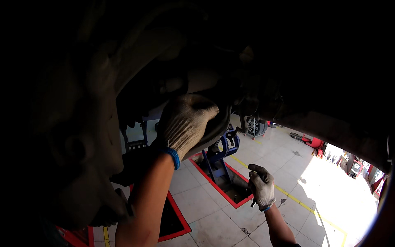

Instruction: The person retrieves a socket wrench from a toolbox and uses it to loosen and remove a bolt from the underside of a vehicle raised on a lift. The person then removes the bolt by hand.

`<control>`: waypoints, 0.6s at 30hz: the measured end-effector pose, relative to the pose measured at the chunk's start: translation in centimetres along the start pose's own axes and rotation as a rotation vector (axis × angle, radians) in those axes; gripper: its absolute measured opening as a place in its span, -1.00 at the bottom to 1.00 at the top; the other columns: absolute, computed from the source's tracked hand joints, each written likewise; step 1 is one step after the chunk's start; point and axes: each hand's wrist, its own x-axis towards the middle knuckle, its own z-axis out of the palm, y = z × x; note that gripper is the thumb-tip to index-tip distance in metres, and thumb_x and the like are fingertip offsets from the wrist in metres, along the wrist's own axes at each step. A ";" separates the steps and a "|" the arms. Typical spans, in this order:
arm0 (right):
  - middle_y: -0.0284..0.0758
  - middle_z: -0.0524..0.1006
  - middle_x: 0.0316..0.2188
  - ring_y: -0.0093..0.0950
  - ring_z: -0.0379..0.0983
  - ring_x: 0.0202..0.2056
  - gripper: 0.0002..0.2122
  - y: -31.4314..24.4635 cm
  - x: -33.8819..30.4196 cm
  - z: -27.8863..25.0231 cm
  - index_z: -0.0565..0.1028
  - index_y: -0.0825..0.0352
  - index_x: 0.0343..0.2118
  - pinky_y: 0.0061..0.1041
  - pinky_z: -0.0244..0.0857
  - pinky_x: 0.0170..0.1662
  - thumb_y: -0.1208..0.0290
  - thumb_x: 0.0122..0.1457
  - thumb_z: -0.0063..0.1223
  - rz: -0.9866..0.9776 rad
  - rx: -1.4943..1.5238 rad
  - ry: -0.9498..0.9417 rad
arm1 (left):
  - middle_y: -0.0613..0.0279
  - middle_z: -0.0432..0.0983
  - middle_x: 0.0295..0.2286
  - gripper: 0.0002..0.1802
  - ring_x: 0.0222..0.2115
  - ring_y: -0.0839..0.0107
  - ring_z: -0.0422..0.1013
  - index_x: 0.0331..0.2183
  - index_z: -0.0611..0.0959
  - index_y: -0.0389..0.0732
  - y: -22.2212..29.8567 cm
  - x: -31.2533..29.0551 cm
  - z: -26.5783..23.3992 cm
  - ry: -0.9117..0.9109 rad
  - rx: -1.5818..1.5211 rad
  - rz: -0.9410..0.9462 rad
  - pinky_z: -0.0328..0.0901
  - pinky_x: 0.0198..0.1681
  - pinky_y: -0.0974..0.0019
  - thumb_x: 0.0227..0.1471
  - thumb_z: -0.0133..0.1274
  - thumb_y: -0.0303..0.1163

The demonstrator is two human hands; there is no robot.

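Note:
Overhead and to the left is the dark underside of a raised vehicle. My left hand, in a dirty white knit glove with a blue cuff, reaches up against a dark curved suspension arm. Its fingers curl over that part, and their tips are lost in shadow. Lower on the right, my right hand wears a similar grimy glove and is held apart from the vehicle. Its fingers are bent inward; a small dark metal end shows below the palm, but what it belongs to is hidden.
Beneath me are blue lift parts rising from a red-edged floor pit. A second red-edged pit lies to the left. Farther back stand a wheel and red equipment. A large vehicle part looms close at left.

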 end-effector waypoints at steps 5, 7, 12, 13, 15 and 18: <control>-0.50 0.42 -0.56 -0.71 0.28 -0.59 -0.72 3.1 -0.7 -2.4 0.49 0.55 0.02 -0.66 0.15 -0.53 0.52 0.30 0.00 -0.034 -0.015 0.046 | 0.15 0.71 -0.29 -0.65 -0.16 0.30 0.62 -0.19 0.76 -0.21 -1.1 -0.3 0.3 0.020 -0.023 0.074 0.43 0.03 0.22 0.13 0.23 -0.13; -0.48 0.44 -0.55 -0.70 0.30 -0.58 -0.72 3.7 -1.1 -3.4 0.50 0.55 0.01 -0.65 0.17 -0.52 0.53 0.30 0.02 -0.008 -0.070 0.046 | 0.12 0.71 -0.29 -0.71 -0.15 0.31 0.61 -0.21 0.76 -0.25 -1.1 0.2 0.5 0.017 -0.081 0.071 0.44 0.04 0.24 0.15 0.23 -0.23; -0.45 0.49 -0.61 -0.69 0.35 -0.59 -0.74 6.5 -1.7 -6.3 0.58 0.49 -0.04 -0.62 0.17 -0.55 0.47 0.28 0.09 0.086 -0.137 0.093 | 0.13 0.71 -0.28 -0.69 -0.16 0.33 0.60 -0.21 0.76 -0.23 -1.1 0.9 0.4 -0.031 -0.103 0.106 0.42 0.04 0.22 0.12 0.25 -0.19; -0.45 0.48 -0.62 -0.68 0.35 -0.61 -0.74 6.9 -1.9 -6.7 0.58 0.48 -0.04 -0.62 0.15 -0.56 0.47 0.28 0.09 0.100 -0.140 0.097 | 0.14 0.71 -0.28 -0.69 -0.16 0.33 0.60 -0.21 0.77 -0.22 -1.0 0.9 0.2 -0.036 -0.088 0.102 0.41 0.04 0.22 0.11 0.24 -0.19; -0.46 0.48 -0.63 -0.68 0.33 -0.63 -0.74 8.5 -1.8 -8.3 0.58 0.47 -0.03 -0.62 0.14 -0.57 0.46 0.28 0.09 0.105 -0.150 0.137 | 0.16 0.71 -0.28 -0.69 -0.16 0.34 0.59 -0.20 0.77 -0.20 -0.5 1.0 0.0 -0.048 -0.062 0.098 0.40 0.04 0.21 0.11 0.24 -0.19; -0.44 0.48 -0.63 -0.68 0.31 -0.66 -0.74 9.6 -1.9 -8.9 0.57 0.47 -0.04 -0.62 0.11 -0.61 0.45 0.28 0.10 0.127 -0.157 0.162 | 0.19 0.72 -0.31 -0.68 -0.29 0.33 0.62 -0.24 0.79 -0.15 -0.5 1.3 0.1 -0.031 -0.048 0.125 0.46 -0.11 0.27 0.14 0.21 -0.12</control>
